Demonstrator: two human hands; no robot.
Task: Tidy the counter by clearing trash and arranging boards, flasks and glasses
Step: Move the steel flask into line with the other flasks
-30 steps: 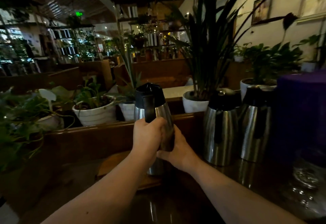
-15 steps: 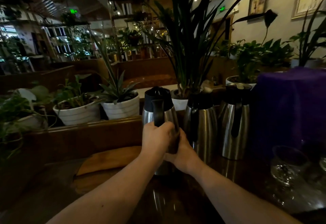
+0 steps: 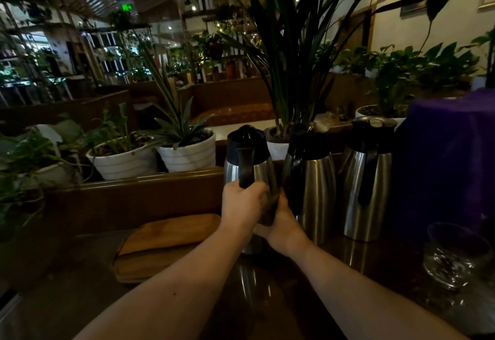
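Two forearms reach out from us over the dark glossy counter (image 3: 270,299), and both hands are clamped on one steel flask (image 3: 250,168). Our left hand (image 3: 242,209) is closed round the lower end of its black handle; our right hand (image 3: 281,225) is wrapped against the lower body on the side toward the other flasks.

Compared with a second ago, the flask in our grip now stands just beside the second flask (image 3: 310,187), where earlier there was a clear gap between them. The wooden boards (image 3: 168,243), which lay under and behind our hands then, now sit well off to the left. We judge that the flask is being brought into line with its neighbours and that this step is close to done. Whether its base is already down on the counter we cannot tell, since our hands hide it.

The held flask stands upright, long axis vertical, its handle turned toward us and its black lid and spout away. The second flask and the third flask (image 3: 368,179) beyond it stand upright too, handles facing roughly our way, so the three would form a row along the wooden ledge (image 3: 139,181). A glass (image 3: 455,256) sits near the right edge, apart from the row. Behind the ledge are white plant pots (image 3: 187,156), and a purple cloth (image 3: 450,157) is draped to the right.
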